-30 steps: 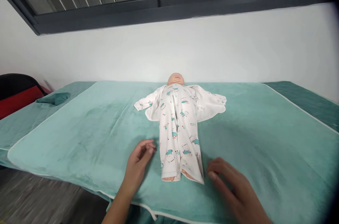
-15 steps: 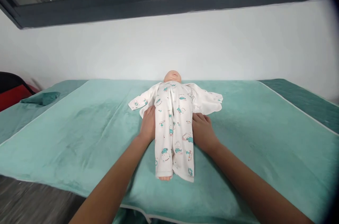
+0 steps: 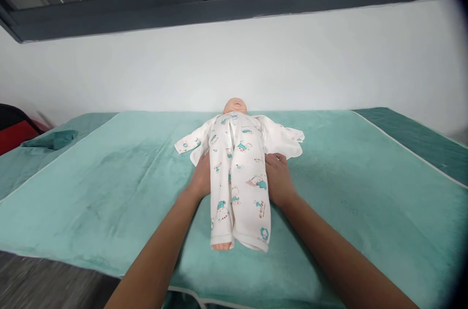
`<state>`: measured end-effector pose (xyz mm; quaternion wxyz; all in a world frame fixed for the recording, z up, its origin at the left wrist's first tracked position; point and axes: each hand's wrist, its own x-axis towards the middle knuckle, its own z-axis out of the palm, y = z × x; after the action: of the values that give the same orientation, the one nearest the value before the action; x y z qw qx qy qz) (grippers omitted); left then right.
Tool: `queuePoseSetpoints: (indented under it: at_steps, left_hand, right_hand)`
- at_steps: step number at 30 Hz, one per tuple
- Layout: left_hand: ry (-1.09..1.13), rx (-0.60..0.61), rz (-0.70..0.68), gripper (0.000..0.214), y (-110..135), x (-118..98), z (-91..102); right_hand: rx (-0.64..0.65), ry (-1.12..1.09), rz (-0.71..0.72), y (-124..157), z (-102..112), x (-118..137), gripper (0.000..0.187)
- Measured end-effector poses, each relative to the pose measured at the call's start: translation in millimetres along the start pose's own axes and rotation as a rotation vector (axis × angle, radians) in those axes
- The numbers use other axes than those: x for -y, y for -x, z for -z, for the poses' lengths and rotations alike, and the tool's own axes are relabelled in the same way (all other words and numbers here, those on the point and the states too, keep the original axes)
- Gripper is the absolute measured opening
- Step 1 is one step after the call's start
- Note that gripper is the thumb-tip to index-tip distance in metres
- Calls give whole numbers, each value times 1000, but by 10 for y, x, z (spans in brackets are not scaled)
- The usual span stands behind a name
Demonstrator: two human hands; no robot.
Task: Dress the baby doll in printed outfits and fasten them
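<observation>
- Step in hand: the baby doll [image 3: 234, 105] lies face up, its head towards the wall [image 3: 234, 63], its legs towards the person. Both hands flank it at about hip height, which looks like steadying or taking hold of its clothed sides.
- Left hand [image 3: 202, 178]: against the doll's side on the person's left, fingers hidden by the clothing, so I cannot tell how far they are closed or whether they pinch anything.
- Right hand [image 3: 280, 181]: at the doll's opposite side, fingers bent, their ends running out of sight at the cloth's edge; whether it grips cloth or body, I cannot tell.
- Next move: in my judgement it calls for even pressure from both sides, keeping the doll straight and the cloth unbunched.
- Count, clothing: two printed trouser legs [image 3: 250, 189] over the doll's legs and two sleeves, one spread to each side (one garment or two, the view does not settle).
- Count, body: one doll, one head, one foot [image 3: 222, 246] showing below the hem on the person's left.
- Count, surroundings: one teal plush blanket [image 3: 120, 192] beneath the doll, and one dark teal cloth bundle [image 3: 51, 139] well to its left.
</observation>
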<state>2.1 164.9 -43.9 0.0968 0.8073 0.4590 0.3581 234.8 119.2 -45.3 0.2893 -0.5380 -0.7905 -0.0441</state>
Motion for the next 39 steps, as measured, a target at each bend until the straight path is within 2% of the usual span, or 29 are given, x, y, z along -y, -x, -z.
queuePoseSetpoints:
  at_steps: [3,7,14,20,22,24,26,27,29,31,33,36,39]
  left_hand:
    - [-68,14,-12,29,9,25,1]
    - [-121,-33,9,12,76,125,-10]
    - [-132,-154,76,17,213,174,19]
    - [-89,-199,182,18,301,147,64]
    - [-65,-226,234,20,330,142,74]
    - [-48,-268,300,23,346,149,78]
    - [-43,-317,373,24,343,169,74]
    - [-45,-338,405,23,335,182,70]
    - [-53,-363,453,21,310,205,61]
    - [-69,-367,477,20,283,219,54]
    - [-96,-368,486,20,262,220,49]
    - [-158,-377,504,21,236,209,49]
    - [-233,-370,535,22,206,191,54]
  right_hand:
    - [0,-40,19,1,-8,-12,18]
    - [-1,-125,17,-3,-57,-44,19]
    - [-2,-259,49,-12,-100,-88,18]
    - [165,-344,91,21,-13,-102,22]
    - [110,-411,-13,33,10,-172,26]
    - [-47,-431,-207,33,20,-307,27]
    - [-221,-312,-420,27,24,-492,29]
    - [-268,-201,-519,25,27,-590,32]
    - [-242,28,-685,28,38,-761,41]
    - [-135,152,-790,34,57,-875,51]
    - [-46,114,-856,24,80,-934,49]
    - [1,-66,-921,-54,125,-967,30]
    - [0,-222,-870,-211,189,-922,20]
